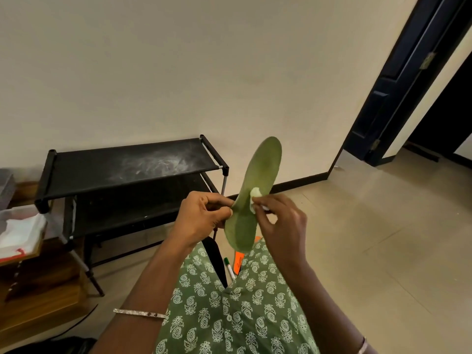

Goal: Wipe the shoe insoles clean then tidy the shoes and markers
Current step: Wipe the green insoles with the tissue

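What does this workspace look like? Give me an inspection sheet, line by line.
Surface: pale tiled floor.
Job's things: green insole held up in the air; white wad pressed on it; green-capped marker on the floor.
Clutter: orange item and black item by the marker, kind unclear.
Hands: left hand pinches the insole's edge; right hand pinches the wad with its fingers.
Cables: nothing seen.
Surroundings: black rack, top shelf dusty; clear box with white cloth; dark door.

You've got an olive-green insole, white wipe; your dress is green w/ white paisley print; rack is black, whitish smears.
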Motion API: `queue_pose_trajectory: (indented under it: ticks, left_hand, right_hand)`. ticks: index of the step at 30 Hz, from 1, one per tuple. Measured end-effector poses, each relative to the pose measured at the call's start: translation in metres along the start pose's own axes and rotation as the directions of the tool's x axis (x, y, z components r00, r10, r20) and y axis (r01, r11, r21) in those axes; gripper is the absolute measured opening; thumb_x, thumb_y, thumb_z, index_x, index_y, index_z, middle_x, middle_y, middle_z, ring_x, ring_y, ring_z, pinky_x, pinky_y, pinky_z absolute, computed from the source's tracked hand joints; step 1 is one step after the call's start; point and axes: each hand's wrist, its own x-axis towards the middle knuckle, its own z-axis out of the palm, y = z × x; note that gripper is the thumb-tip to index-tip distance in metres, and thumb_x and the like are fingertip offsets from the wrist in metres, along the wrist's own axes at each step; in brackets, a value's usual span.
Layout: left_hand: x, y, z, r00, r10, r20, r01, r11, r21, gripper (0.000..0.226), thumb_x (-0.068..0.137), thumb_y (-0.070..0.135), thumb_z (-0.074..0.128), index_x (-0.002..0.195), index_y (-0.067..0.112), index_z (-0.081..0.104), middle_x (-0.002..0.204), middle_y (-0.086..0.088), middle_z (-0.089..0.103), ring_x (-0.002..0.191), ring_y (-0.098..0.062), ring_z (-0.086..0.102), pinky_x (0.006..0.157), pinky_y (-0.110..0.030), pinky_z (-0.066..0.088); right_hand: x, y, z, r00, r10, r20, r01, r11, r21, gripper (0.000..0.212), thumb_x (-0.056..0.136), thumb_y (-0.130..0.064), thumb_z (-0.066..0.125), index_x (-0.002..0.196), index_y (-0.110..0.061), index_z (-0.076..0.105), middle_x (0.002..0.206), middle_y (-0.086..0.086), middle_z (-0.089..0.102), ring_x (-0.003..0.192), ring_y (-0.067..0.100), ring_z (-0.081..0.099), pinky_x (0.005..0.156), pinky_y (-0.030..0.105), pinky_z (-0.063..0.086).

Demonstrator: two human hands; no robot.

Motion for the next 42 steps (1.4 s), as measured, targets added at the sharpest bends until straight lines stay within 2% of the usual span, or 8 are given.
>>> queue_pose_trajectory:
  ticks: [4,8,12,17,23,28,33,42]
  left_hand:
    - [0.002,-0.005,-0.003,1.0,0.001,-0.003,-0.001,1.0,0.005,0.02,0.085,-0.005,0.07,0.093,0.011,0.08,0.081,-0.016,0.075,0.07,-0.03,0.069,0.073,-0.041,0.06]
    - [0.003,-0.004,-0.001,1.0,-0.006,0.024,0.006,1.0,0.0,0.017,0.085,-0.005,0.072,0.095,0.007,0.079,0.082,-0.016,0.075,0.065,-0.02,0.068,0.064,-0.028,0.055]
    - [0.003,-0.007,0.0,1.0,-0.017,0.022,0.017,1.0,-0.002,0.017,0.085,-0.005,0.072,0.094,0.007,0.079,0.078,-0.012,0.075,0.059,-0.013,0.064,0.061,-0.022,0.052]
    - [0.007,-0.015,0.002,0.998,-0.05,-0.028,0.049,0.998,-0.038,0.018,0.085,-0.005,0.071,0.096,0.006,0.079,0.081,-0.017,0.075,0.067,-0.025,0.069,0.069,-0.034,0.058]
    - [0.019,-0.033,0.009,0.989,-0.095,-0.116,0.087,0.993,-0.075,0.017,0.085,-0.005,0.07,0.097,0.004,0.078,0.083,-0.016,0.076,0.077,-0.032,0.074,0.074,-0.039,0.062]
    - [0.038,-0.045,0.023,0.976,-0.158,-0.151,0.135,0.979,-0.152,0.017,0.086,-0.004,0.07,0.102,0.001,0.075,0.087,-0.014,0.077,0.08,-0.026,0.076,0.067,-0.029,0.061]
    - [0.078,-0.06,0.047,0.961,-0.244,-0.133,0.214,0.955,-0.206,0.019,0.088,-0.007,0.066,0.102,0.002,0.075,0.089,-0.012,0.078,0.079,-0.02,0.076,0.063,-0.022,0.058]
    - [0.19,-0.141,0.106,0.875,-0.485,0.004,0.481,0.867,-0.131,0.014,0.089,-0.008,0.065,0.097,0.0,0.072,0.085,-0.011,0.075,0.069,-0.019,0.074,0.058,-0.022,0.058]
  right_hand:
    - [-0.001,-0.002,-0.001,1.0,-0.027,0.008,0.027,1.0,0.004,0.015,0.08,-0.005,0.079,0.094,-0.007,0.078,0.092,0.004,0.072,0.077,0.014,0.066,0.069,0.028,0.057]
    - [0.037,0.021,-0.008,0.996,0.052,-0.079,-0.052,0.999,-0.008,0.012,0.082,-0.006,0.078,0.092,-0.01,0.079,0.089,0.003,0.073,0.071,0.011,0.066,0.067,0.024,0.055]
    - [0.059,0.043,-0.009,0.984,0.138,-0.111,-0.144,0.988,-0.049,0.013,0.082,-0.007,0.076,0.093,-0.011,0.079,0.09,0.004,0.075,0.072,0.005,0.063,0.069,0.004,0.045]
    - [0.021,0.025,0.014,0.993,0.099,-0.061,-0.098,0.995,0.026,0.012,0.079,-0.005,0.079,0.09,-0.01,0.079,0.088,0.003,0.074,0.069,0.009,0.065,0.066,0.023,0.055]
    - [-0.038,0.0,0.033,0.986,0.094,0.134,-0.106,0.991,0.087,0.018,0.081,-0.01,0.079,0.098,-0.013,0.078,0.098,0.0,0.073,0.086,0.012,0.066,0.073,0.035,0.058]
    - [-0.04,0.016,0.026,0.958,0.22,0.182,-0.244,0.962,0.12,0.015,0.081,-0.015,0.081,0.095,-0.02,0.079,0.092,-0.009,0.073,0.079,0.003,0.066,0.07,0.028,0.057]
    - [-0.019,0.063,0.008,0.877,0.46,0.137,-0.479,0.854,0.201,0.016,0.081,-0.015,0.081,0.097,-0.017,0.078,0.091,-0.01,0.075,0.079,-0.001,0.07,0.068,0.01,0.053]
    - [-0.001,0.192,0.014,0.633,0.774,-0.015,-0.755,0.621,0.209,0.016,0.078,-0.014,0.083,0.092,-0.022,0.08,0.086,-0.011,0.077,0.081,0.003,0.072,0.082,0.035,0.059]
